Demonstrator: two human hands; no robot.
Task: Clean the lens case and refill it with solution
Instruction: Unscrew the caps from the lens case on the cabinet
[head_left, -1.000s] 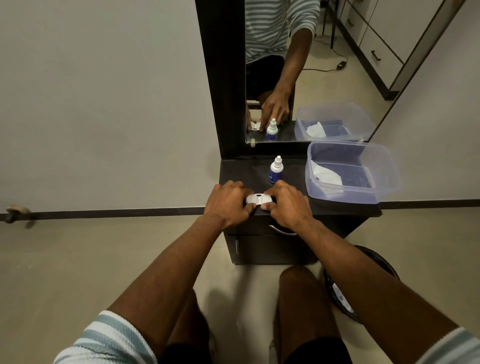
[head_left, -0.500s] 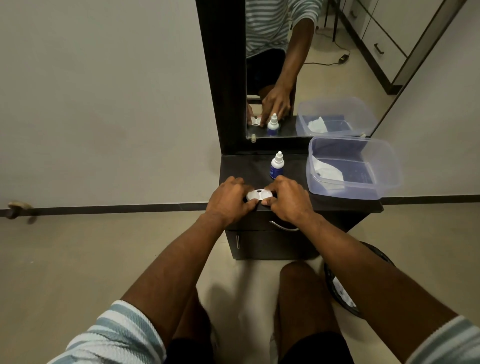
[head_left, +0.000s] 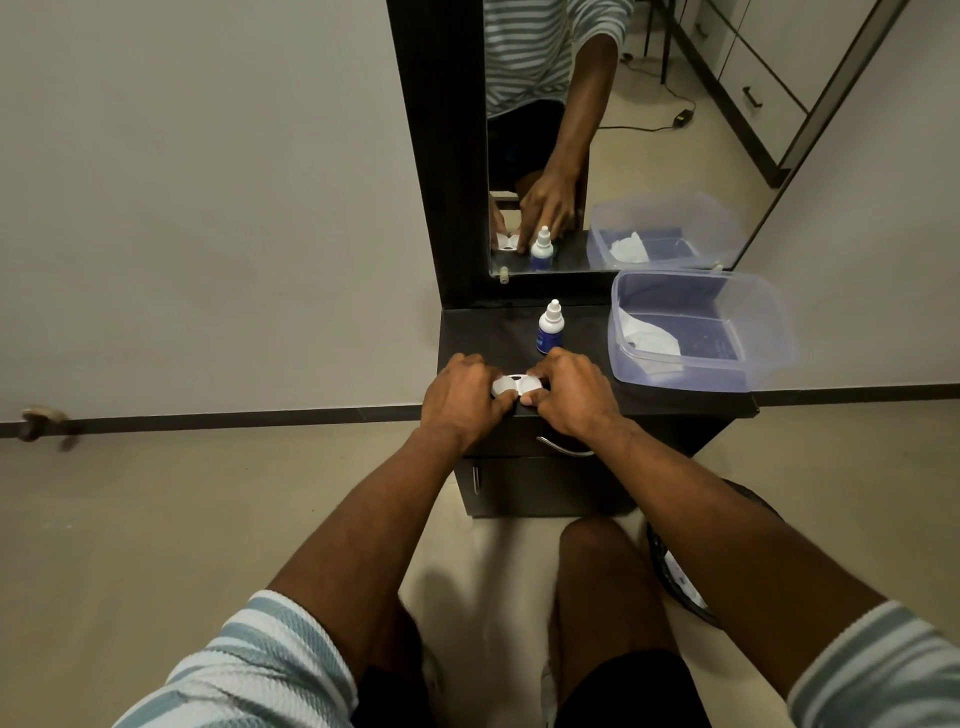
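A white lens case (head_left: 516, 384) with two round caps lies near the front edge of a dark dressing table (head_left: 675, 402). My left hand (head_left: 462, 397) grips its left cap and my right hand (head_left: 569, 397) grips its right cap, fingers curled around each side. Only the middle of the case shows between my thumbs. A small solution bottle (head_left: 550, 328) with a white cap and blue label stands upright just behind my hands.
A clear plastic tub (head_left: 769, 332) holding a crumpled white tissue (head_left: 652, 338) sits at the table's right. A mirror (head_left: 597, 130) rises behind. Drawer handle (head_left: 563, 448) below the edge. A dark round bin (head_left: 680, 566) stands on the floor by my right knee.
My hands and the case stay in place on the table front; the fingers shift slightly on the caps. The view has tilted a little.
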